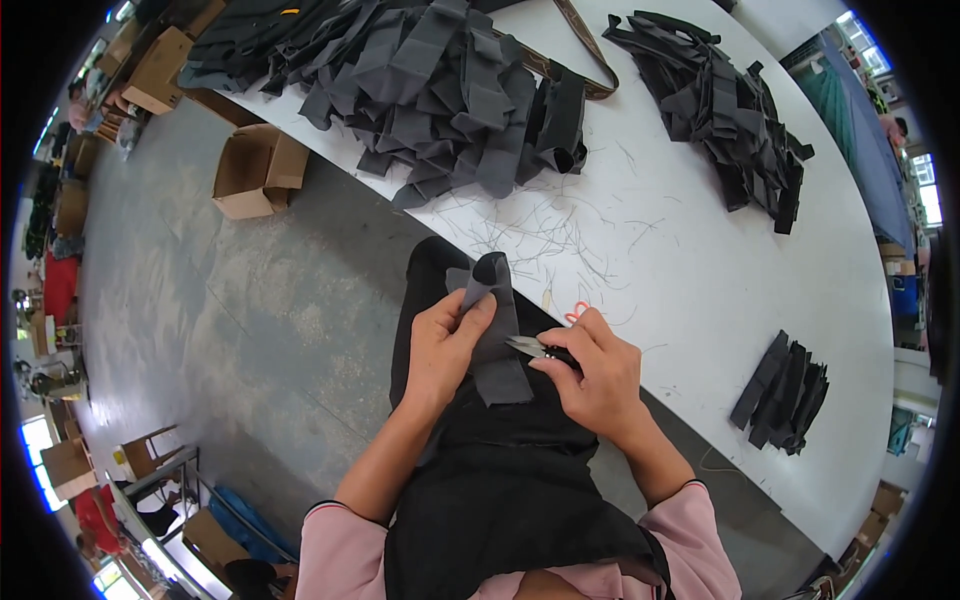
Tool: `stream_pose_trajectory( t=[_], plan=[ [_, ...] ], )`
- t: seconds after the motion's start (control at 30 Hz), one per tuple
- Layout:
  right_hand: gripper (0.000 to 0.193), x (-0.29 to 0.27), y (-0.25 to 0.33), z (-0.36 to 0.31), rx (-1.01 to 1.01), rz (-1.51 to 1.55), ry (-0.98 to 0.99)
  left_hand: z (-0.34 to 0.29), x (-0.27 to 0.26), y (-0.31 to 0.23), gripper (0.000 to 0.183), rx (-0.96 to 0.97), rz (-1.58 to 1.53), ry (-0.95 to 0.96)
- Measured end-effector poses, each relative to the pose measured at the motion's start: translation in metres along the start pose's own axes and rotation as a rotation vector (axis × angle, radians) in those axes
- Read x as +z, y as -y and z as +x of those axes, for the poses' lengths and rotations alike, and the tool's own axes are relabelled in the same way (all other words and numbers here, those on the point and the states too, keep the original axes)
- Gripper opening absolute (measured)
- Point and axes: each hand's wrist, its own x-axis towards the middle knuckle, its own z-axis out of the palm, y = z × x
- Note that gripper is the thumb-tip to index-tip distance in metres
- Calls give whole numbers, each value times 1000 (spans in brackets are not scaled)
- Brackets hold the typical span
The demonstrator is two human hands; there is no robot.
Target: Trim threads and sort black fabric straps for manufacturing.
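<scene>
The left hand [447,340] is clamped on a grey cloth strip [503,382] above the lap [562,418], the right hand [602,368] grips small scissors [545,350], blades [524,345] at the strip's edge, and the white table [800,290] alongside bears loose threads [575,240] and a heap of dark cloth [430,110].

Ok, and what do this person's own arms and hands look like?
Short pink sleeves with narrow dark trim at the hems leave the forearms bare. The left hand and right hand are ungloved; no watch or bracelet shows.
</scene>
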Motion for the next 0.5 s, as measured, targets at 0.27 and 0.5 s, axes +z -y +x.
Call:
stream_pose_trajectory(
  t=[0.27, 0.5],
  plan=[
    [36, -8, 10, 1, 183, 327, 97, 4, 3, -8, 28, -194, -231, 108],
    [25, -8, -5, 0, -80, 372, 507, 8, 1, -12, 25, -387, -102, 400]
  ],
)
